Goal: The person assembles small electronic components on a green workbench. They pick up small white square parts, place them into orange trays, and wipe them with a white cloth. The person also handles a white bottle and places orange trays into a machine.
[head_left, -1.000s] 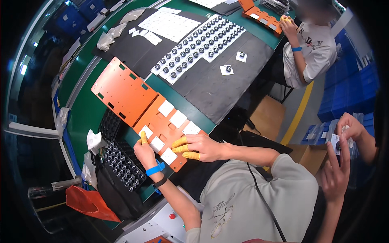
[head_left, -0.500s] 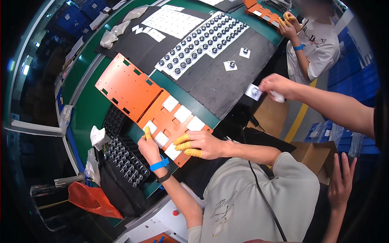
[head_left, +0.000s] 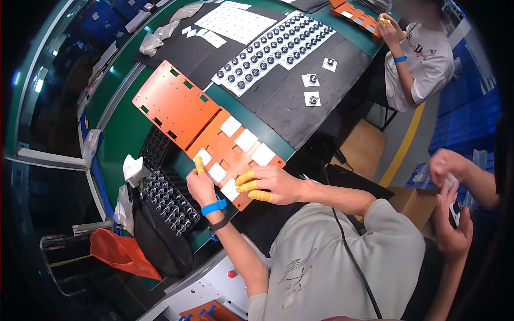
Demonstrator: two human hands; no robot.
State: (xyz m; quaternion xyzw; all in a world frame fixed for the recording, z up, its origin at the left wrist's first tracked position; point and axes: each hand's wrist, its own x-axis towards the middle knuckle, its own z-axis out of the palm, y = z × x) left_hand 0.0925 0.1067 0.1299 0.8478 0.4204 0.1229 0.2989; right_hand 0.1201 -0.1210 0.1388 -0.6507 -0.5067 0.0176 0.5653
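Note:
An orange fixture plate (head_left: 176, 104) with two hinged leaves lies aslant before me, its nearer leaf carrying several white square cards (head_left: 246, 140). My left hand (head_left: 201, 186), with a blue wristband, rests at the leaf's left edge. One of its fingers, in a yellow finger cot, is stretched onto a white card; its other fingers are mostly hidden. Three yellow-cotted fingers of my right hand (head_left: 276, 185) lie apart over the near corner of the leaf, touching or just above the card there. Neither hand visibly lifts anything.
Left of the fixture stand black trays (head_left: 170, 206) of round clear-and-black parts. White sheets with black knobs (head_left: 273, 48) and three single knob cards lie on the black mat (head_left: 300, 115). Co-workers' hands (head_left: 452, 227) show at right, and a person (head_left: 417, 64) sits far right.
The co-worker's hand at right has left the mat's edge and come back to the other hand. A third knob card now lies on the mat. My hands keep their places on the fixture.

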